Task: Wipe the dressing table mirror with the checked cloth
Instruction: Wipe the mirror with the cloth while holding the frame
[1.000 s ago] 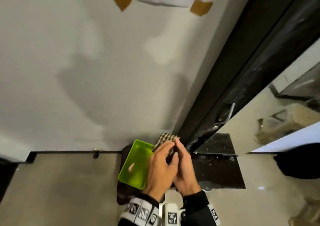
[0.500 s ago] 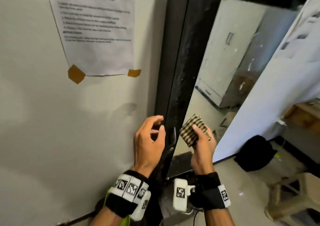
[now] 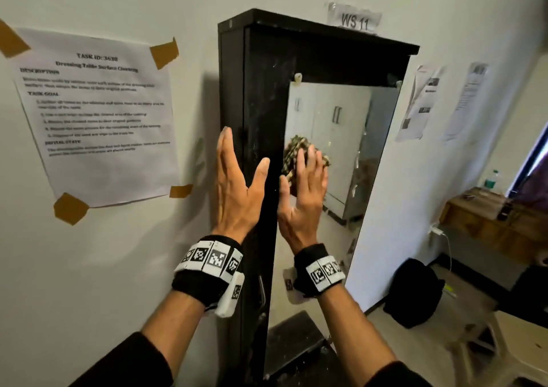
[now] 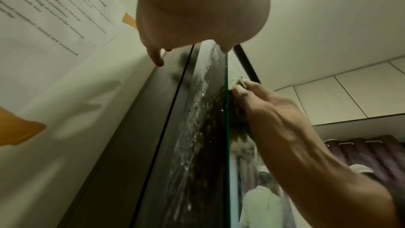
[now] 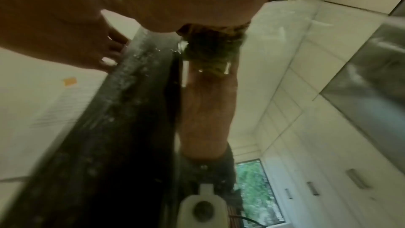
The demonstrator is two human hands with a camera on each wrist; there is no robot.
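A pale wall hung with a taped instruction sheet (image 3: 98,117) frames the tall black cabinet (image 3: 258,96) of a dressing table, its mirror (image 3: 341,137) reflecting white wardrobes. In the head view the right hand (image 3: 302,197) presses the bunched checked cloth (image 3: 299,155) flat against the glass near the mirror's left edge, fingers (image 3: 311,161) stretched nearly straight over the fabric rather than curled round it; the left hand (image 3: 237,188) stands spread and holding nothing, its fingers on the cabinet's side and the thumb on the dusty front. The left wrist view shows that hand (image 4: 197,9) braced at the cabinet's edge, white dust streaking the dark strip beside the glass, while the right hand (image 4: 263,103) pushes the cloth (image 4: 235,81) onto the mirror. The right wrist view, blurred, catches the cloth (image 5: 214,41) pinned between palm and glass, doubled by its reflection. The wipe appears barely begun: only a patch near the left edge is covered, and most of the pane still awaits a pass. Half a second earlier the cloth was held up short of the glass and the left hand was loosely curled at the frame; a second earlier both hands were low beside a green tray, gathering the cloth.
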